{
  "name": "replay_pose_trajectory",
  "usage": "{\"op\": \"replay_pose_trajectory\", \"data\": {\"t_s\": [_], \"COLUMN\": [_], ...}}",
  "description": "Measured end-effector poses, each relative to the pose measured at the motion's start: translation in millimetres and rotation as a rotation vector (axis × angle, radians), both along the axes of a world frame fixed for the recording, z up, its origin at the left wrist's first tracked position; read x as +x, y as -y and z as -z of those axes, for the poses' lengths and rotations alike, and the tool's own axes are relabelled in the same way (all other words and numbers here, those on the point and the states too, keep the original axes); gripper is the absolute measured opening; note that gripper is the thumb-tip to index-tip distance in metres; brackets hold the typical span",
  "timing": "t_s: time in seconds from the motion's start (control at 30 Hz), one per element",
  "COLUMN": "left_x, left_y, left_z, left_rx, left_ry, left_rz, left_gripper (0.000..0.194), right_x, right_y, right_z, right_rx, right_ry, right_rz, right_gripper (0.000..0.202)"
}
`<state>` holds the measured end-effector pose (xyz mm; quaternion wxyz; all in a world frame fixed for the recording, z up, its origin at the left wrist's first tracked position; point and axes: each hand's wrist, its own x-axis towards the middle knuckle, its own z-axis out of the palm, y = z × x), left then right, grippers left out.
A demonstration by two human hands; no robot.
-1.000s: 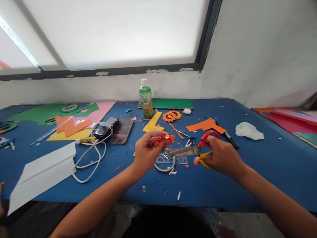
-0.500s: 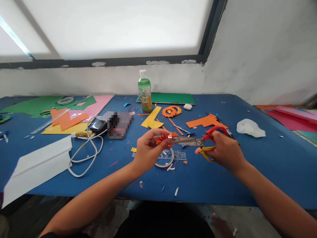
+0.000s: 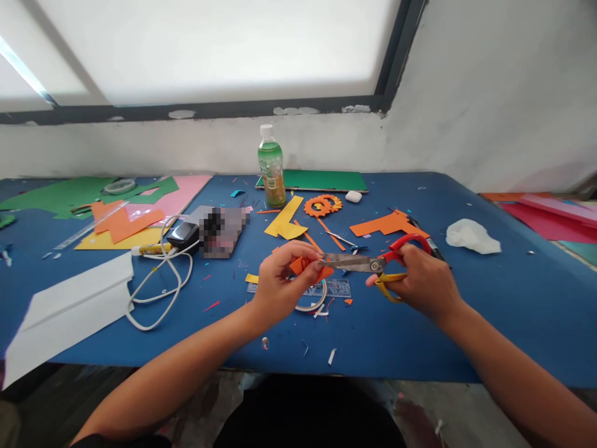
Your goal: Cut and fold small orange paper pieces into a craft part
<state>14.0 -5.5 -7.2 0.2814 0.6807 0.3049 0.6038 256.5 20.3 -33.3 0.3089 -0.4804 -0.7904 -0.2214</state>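
My left hand [image 3: 285,278] is closed in a pinch on a small orange paper piece [image 3: 302,266], part of which is hidden by the fingers. My right hand [image 3: 426,279] grips a pair of scissors [image 3: 355,262] with red and yellow handles. The blades point left, and their tips touch or nearly touch the left fingertips at the paper. Beneath the hands lie a clear stencil ruler [image 3: 338,288], a white ring [image 3: 311,307] and paper scraps. Beyond them are a yellow paper piece [image 3: 285,223] and orange scalloped paper rings [image 3: 321,206].
A drink bottle [image 3: 271,168] stands at the back by a green board [image 3: 326,180]. Left are a white cable [image 3: 180,292], a folded white sheet [image 3: 77,311] and coloured paper [image 3: 135,224]. Right are an orange paper piece [image 3: 380,225], a crumpled white tissue [image 3: 472,238] and stacked coloured sheets [image 3: 536,218].
The orange paper has turned in my left fingers and shows a flatter face below the blades. The scissor blades look more closed. Both hands stay nearly in place.
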Motion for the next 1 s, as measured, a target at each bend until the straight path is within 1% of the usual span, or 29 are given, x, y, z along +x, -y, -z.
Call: {"op": "replay_pose_trajectory", "data": {"t_s": [0.13, 0.23, 0.33, 0.43, 0.57, 0.77, 0.87, 1.0], "left_x": [2, 4, 5, 5, 5, 6, 6, 7], "left_y": [4, 5, 6, 8, 13, 16, 17, 19], "left_z": [-0.4, -0.9, -0.2, 0.8, 0.6, -1.5, -2.4, -3.5], "left_rx": [-0.063, -0.050, -0.018, -0.010, -0.025, -0.010, 0.018, 0.015], "left_ry": [0.079, 0.100, 0.090, 0.081, 0.062, 0.050, 0.046, 0.049], "left_rz": [0.036, 0.055, 0.054, 0.061, 0.113, 0.125, 0.147, 0.169], "left_gripper": [0.003, 0.006, 0.010, 0.009, 0.008, 0.007, 0.007, 0.007], "right_x": [-4, -5, -5, -4, -2, -3, -3, -1], "right_y": [2, 4, 5, 5, 6, 7, 6, 6], "right_z": [-2.5, -1.6, 0.9, 3.1, 4.6, 2.5, 1.4, 2.9], "right_rx": [0.006, 0.013, 0.021, 0.040, 0.103, 0.087, 0.112, 0.152], "right_ry": [-0.014, -0.015, 0.001, 0.008, 0.014, -0.012, -0.026, -0.013], "right_rz": [-0.030, -0.039, -0.018, -0.006, -0.050, -0.074, -0.119, -0.160], "right_gripper": [0.054, 0.052, 0.054, 0.055, 0.049, 0.045, 0.043, 0.039]}}
